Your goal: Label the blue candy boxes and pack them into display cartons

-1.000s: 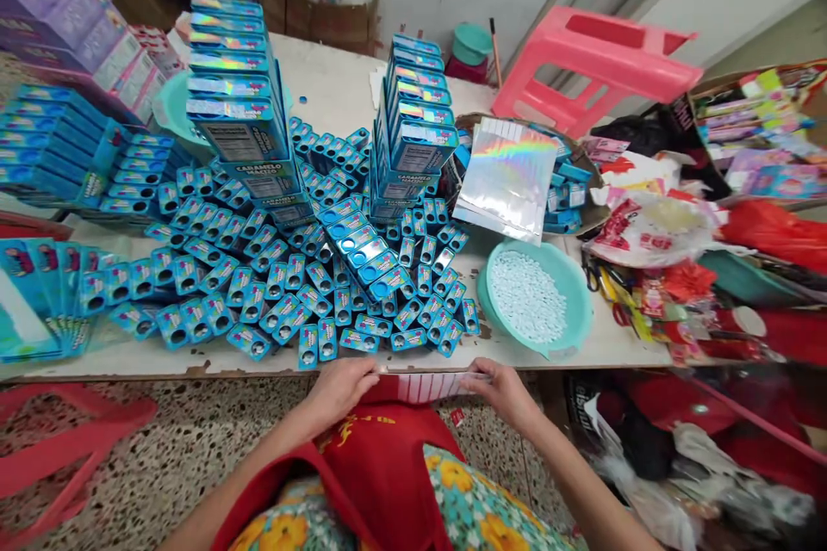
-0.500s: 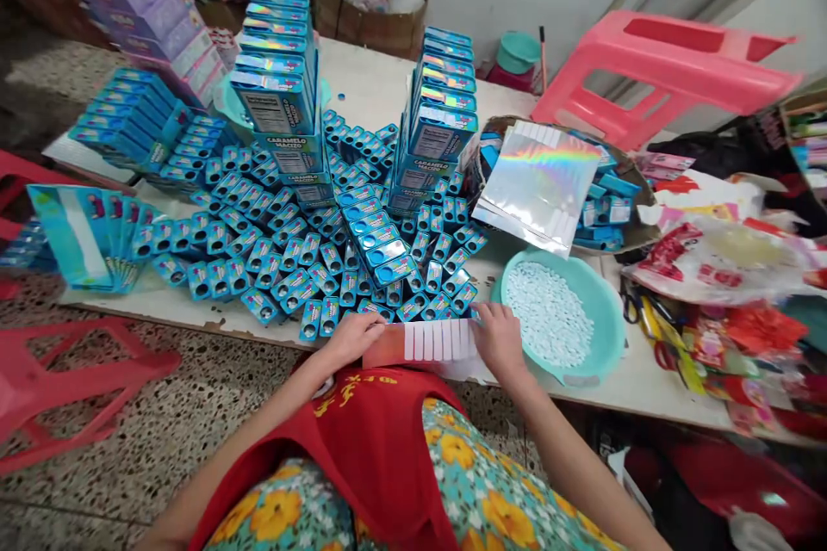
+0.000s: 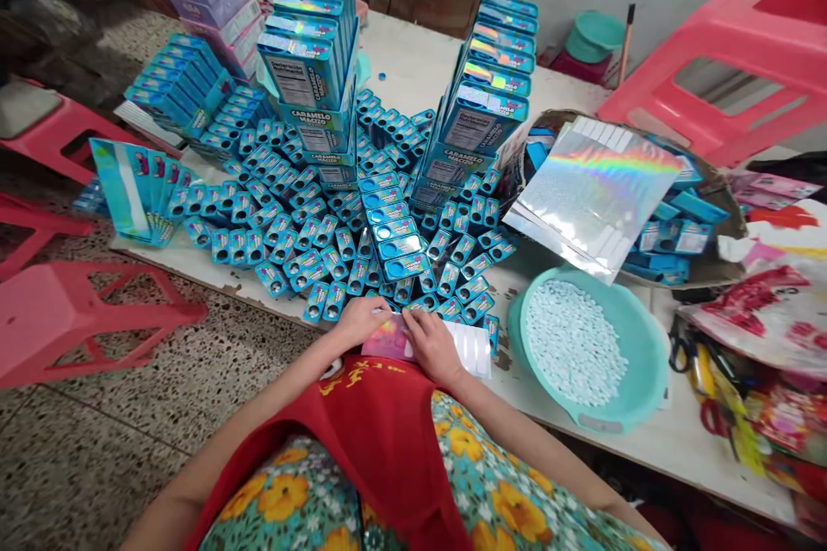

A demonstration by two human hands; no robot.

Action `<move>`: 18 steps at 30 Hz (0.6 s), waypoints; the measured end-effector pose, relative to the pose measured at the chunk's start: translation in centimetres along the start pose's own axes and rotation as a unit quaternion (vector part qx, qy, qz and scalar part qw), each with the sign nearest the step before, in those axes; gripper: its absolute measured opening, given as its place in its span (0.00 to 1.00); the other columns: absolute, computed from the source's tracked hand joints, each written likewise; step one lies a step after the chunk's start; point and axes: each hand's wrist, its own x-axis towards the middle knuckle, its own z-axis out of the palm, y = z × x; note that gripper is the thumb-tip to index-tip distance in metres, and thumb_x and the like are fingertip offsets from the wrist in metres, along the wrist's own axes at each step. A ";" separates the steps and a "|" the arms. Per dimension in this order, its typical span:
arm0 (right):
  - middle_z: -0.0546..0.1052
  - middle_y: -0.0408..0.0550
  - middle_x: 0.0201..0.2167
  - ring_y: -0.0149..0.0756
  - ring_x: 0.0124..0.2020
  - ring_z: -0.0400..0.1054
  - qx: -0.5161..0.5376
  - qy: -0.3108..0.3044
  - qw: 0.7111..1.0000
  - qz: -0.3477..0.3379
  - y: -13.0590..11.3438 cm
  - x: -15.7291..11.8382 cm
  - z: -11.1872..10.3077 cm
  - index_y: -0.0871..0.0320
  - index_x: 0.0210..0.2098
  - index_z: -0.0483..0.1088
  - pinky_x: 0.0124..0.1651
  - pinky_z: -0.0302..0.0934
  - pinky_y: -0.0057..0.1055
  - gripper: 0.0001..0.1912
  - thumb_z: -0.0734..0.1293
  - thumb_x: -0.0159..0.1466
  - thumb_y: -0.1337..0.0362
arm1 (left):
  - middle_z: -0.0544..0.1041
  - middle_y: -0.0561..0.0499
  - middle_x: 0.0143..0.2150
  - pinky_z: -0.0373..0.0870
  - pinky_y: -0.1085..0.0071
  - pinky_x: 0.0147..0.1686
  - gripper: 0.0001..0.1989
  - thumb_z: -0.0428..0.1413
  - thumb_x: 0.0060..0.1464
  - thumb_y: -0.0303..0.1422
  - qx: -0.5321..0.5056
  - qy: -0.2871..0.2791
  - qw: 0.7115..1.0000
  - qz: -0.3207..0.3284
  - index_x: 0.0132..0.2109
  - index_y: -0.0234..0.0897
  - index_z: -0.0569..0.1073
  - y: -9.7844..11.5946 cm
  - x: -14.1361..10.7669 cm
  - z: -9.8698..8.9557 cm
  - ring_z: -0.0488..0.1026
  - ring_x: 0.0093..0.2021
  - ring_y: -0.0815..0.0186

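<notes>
the sheet (image 3: pixel 476 350) runs left-right under my right hand (image 3: pixel 434 346), its left end by my left hand (image 3: pixel 360 321); whether either pinches it, i can't tell.

Product print legible on boxes.
Farther box stack (image 3: pixel 310 73) and nearer box stack (image 3: pixel 481 125), both left of the green bowl (image 3: pixel 647 349), read "CARAMELO MACIZO" and "Declaración Nutrimental"; red apron's (image 3: pixel 375 426) yellow lettering illegible from here.

A red apron (image 3: pixel 381 439) marked with yellow lettering (image 3: pixel 352 373) is worn over a teal garment (image 3: pixel 481 482) printed with large yellow-orange flowers and small white blossoms; forearms (image 3: pixel 258 411) are uncovered.
</notes>
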 end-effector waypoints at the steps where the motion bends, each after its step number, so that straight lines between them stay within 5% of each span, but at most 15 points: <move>1: 0.70 0.58 0.50 0.45 0.45 0.64 0.001 -0.005 1.000 -0.004 0.0 -0.2 -0.1 0.58 0.59 0.60 0.45 0.62 0.43 0.21 0.57 0.67 0.65 | 0.78 0.51 0.32 0.63 0.74 0.34 0.13 0.50 0.53 0.38 0.003 0.000 1.000 0.000 0.33 0.38 0.77 0.0 0.1 0.0 0.72 0.34 0.65; 9: 0.70 0.54 0.52 0.44 0.48 0.62 0.030 0.016 0.999 0.010 -0.5 0.1 -1.1 0.55 0.45 0.70 0.46 0.59 0.41 0.11 0.59 0.66 0.64 | 0.78 0.52 0.32 0.62 0.74 0.34 0.13 0.50 0.53 0.38 0.020 -0.005 1.000 0.006 0.35 0.39 0.78 -0.4 0.2 -0.1 0.72 0.34 0.65; 12: 0.74 0.51 0.43 0.42 0.44 0.63 0.032 0.008 0.999 0.013 -0.9 0.5 -2.0 0.56 0.37 0.71 0.43 0.57 0.38 0.09 0.59 0.66 0.64 | 0.78 0.52 0.32 0.61 0.73 0.33 0.12 0.50 0.53 0.38 0.028 -0.003 1.000 0.012 0.35 0.40 0.77 -0.7 0.2 -0.1 0.71 0.33 0.65; 15: 0.74 0.49 0.30 0.39 0.36 0.64 0.056 -0.012 0.998 0.020 -1.9 1.0 -4.7 0.56 0.33 0.70 0.38 0.56 0.36 0.11 0.58 0.67 0.62 | 0.78 0.52 0.32 0.60 0.73 0.32 0.12 0.50 0.53 0.37 0.041 0.007 0.999 0.017 0.35 0.41 0.77 -0.7 0.1 0.0 0.71 0.32 0.65; 18: 0.73 0.47 0.28 0.36 0.33 0.64 0.152 -0.007 0.988 0.012 -3.1 1.8 -9.1 0.55 0.32 0.69 0.37 0.57 0.34 0.09 0.59 0.66 0.62 | 0.77 0.52 0.31 0.59 0.73 0.31 0.12 0.49 0.54 0.37 0.054 0.010 0.998 0.010 0.35 0.41 0.77 -0.7 0.1 0.3 0.71 0.32 0.65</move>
